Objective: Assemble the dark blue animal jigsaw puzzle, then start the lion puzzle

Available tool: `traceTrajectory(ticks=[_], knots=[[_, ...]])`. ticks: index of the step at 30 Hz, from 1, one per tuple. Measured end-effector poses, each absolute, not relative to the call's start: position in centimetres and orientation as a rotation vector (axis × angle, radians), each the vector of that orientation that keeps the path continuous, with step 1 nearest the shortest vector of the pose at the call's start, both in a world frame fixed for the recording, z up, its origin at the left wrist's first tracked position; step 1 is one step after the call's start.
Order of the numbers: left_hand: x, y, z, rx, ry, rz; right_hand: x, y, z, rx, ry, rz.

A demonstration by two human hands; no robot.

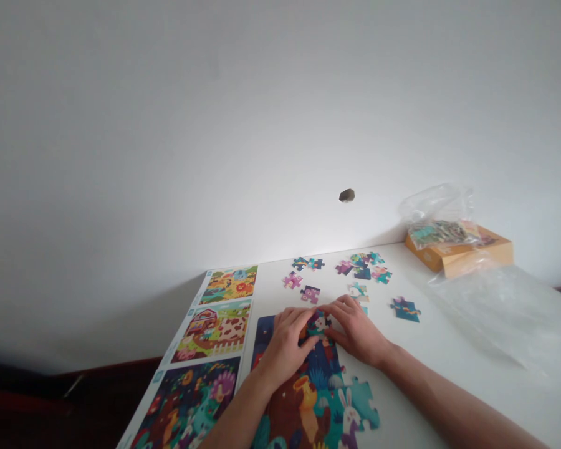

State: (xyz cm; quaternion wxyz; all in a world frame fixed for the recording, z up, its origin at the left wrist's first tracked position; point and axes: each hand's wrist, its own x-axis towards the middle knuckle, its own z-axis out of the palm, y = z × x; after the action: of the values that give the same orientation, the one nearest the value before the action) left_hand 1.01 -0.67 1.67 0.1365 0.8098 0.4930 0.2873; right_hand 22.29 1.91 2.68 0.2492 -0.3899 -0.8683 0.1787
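A partly joined jigsaw puzzle (292, 405) lies on the white table, showing a bear with a honey pot and a white rabbit. My left hand (287, 340) rests on its upper part, fingers laid over the top edge and thumb held apart. Close beside it, my right hand (355, 327) has its fingers and thumb around a puzzle piece (320, 323) with a pale animal on it, at the puzzle's upper right. Both hands' fingertips nearly meet there. Just beyond my right hand lies a loose puzzle piece (358, 290), partly hidden by the fingers.
A picture sheet (215, 330) with three scenes lies along the left table edge. Several loose pieces (362, 268) are scattered at the back; a blue piece (406, 308) sits right. A yellow box (477, 255) carries a bag of pieces (439, 231), with an clear plastic bag (500, 312) in front.
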Motion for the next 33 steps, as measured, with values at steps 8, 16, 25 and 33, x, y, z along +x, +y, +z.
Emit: traceTrajectory(ticks=[8, 16, 25, 33], knots=[[0.96, -0.73, 0.76, 2.338, 1.418, 0.92, 22.36, 1.81, 2.61, -1.02, -2.366, 0.462], [1.09, -0.83, 0.76, 2.348, 1.445, 0.909, 22.43, 1.75, 2.62, -0.985, -2.36, 0.458], [1.26, -0.76, 1.2, 2.341, 1.488, 0.89, 22.49, 1.52, 3.03, -0.975, -2.374, 0.435], [1.33, -0.84, 1.51, 2.339, 1.492, 0.879, 22.58, 1.53, 3.02, -0.957, -2.377, 0.444]])
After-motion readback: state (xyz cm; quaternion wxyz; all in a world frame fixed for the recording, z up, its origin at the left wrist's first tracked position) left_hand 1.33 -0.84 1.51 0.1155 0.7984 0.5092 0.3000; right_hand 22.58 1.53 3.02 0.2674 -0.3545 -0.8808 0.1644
